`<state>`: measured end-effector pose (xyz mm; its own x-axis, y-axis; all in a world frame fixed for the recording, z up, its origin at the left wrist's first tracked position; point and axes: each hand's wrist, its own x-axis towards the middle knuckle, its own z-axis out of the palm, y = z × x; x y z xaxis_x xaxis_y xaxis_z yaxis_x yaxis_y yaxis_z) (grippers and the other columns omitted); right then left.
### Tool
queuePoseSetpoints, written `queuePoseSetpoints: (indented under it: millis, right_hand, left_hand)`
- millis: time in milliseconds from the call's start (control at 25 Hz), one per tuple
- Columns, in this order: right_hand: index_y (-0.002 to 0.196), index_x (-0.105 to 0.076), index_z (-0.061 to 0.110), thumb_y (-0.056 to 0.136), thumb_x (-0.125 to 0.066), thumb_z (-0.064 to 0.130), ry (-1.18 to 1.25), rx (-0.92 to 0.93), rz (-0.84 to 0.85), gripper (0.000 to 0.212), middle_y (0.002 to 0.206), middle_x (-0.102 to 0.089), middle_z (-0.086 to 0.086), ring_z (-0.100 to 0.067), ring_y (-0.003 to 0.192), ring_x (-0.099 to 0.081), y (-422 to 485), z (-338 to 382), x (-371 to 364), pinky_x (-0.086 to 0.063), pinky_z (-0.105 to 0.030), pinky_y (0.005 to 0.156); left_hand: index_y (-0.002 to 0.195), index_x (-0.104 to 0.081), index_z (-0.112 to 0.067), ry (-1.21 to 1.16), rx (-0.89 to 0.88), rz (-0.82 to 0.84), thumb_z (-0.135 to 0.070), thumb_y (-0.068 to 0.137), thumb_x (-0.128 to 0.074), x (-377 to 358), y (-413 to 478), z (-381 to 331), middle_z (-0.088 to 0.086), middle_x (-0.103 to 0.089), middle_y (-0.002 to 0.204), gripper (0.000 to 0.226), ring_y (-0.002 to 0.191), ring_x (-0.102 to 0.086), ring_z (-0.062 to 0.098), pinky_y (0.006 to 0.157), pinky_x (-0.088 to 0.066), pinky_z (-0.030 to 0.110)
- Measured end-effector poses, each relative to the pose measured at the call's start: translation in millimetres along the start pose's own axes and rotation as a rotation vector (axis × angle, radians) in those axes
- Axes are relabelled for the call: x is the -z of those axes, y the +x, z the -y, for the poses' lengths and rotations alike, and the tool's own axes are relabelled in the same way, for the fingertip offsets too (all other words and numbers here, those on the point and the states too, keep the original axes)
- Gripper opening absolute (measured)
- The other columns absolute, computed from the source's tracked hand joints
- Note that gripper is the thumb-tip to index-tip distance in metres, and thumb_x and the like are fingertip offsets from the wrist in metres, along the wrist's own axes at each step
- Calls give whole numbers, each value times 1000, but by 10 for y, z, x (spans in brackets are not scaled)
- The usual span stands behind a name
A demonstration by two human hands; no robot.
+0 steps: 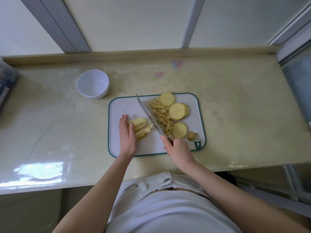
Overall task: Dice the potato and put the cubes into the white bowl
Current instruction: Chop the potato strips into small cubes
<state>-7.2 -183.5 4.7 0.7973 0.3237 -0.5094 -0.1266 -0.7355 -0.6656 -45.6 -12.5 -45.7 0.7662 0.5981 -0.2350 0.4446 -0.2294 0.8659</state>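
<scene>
The left hand lies flat with straight fingers on the potato strips, grasping nothing. The right hand grips the knife by its handle, the blade slanting across the board between the strips and the cubes. Round slices lie just beside the cubes on their right, and an end piece sits near the board's corner. The bowl stands on the counter, apart from the board's far left corner. A blurred container sits at the counter's left edge.
</scene>
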Motion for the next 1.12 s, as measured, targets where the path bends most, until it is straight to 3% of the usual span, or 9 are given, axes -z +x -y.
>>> queuePoseSetpoints:
  millis: [160,320,440,520,600,720,880,1120]
  right_hand:
    - [80,-64,5,96,-35,56,-91,35,-41,61,74,-66,-10,-24,71,-61,-11,-23,-28,-50,-36,71]
    - [71,-62,6,95,-35,57,-71,30,6,63,69,-64,-10,-25,68,-61,-45,-30,-68,-51,-37,72]
    - [68,-62,3,96,-36,55,-44,29,4,64,67,-64,-13,-26,68,-61,-44,-36,-35,-51,-38,74]
    - [70,-62,0,96,-36,55,-30,21,-7,66,68,-65,-15,-27,68,-62,-20,-35,4,-51,-38,74]
    - [69,-62,0,95,-36,56,-20,7,-9,68,68,-65,-14,-28,67,-62,15,-33,41,-52,-40,74]
    - [66,-60,4,96,-36,54,-30,17,14,64,61,-60,-10,-27,65,-61,54,-7,70,-52,-39,75]
    - [63,-57,9,96,-37,54,-38,12,51,60,56,-55,-1,-21,59,-56,69,29,86,-51,-37,74]
    - [64,-58,9,97,-36,53,-59,21,48,60,55,-54,-1,-21,59,-55,59,20,138,-51,-37,73]
  left_hand:
    - [147,-23,-10,-8,-4,-10,-19,103,-31,-61,-3,-18,6,-21,155,46,144,-13,19,119,-9,39]
    - [146,-24,-8,-33,5,21,-18,102,-33,-118,-28,-68,8,-23,154,46,144,-14,22,118,-11,42]
    - [148,-18,-10,-25,19,111,-23,97,-49,-111,-40,-152,9,-17,155,61,144,-11,22,119,-9,40]
    - [149,-13,-10,223,-104,152,-33,89,-62,-31,14,-150,9,-9,157,81,145,-1,23,118,4,37]
    - [150,-2,-9,627,-269,254,-49,85,-60,34,69,-131,8,2,158,96,145,10,24,113,15,40]
    - [146,16,-5,1007,-238,400,-61,86,-48,38,119,-149,10,6,157,104,144,10,28,114,12,50]
    - [147,10,0,1084,-228,399,-49,92,-46,-43,106,-217,14,-18,147,92,138,-15,31,115,3,52]
    - [148,3,-1,1147,-309,376,-46,96,-39,-53,98,-164,14,-24,144,81,135,-22,31,116,0,52]
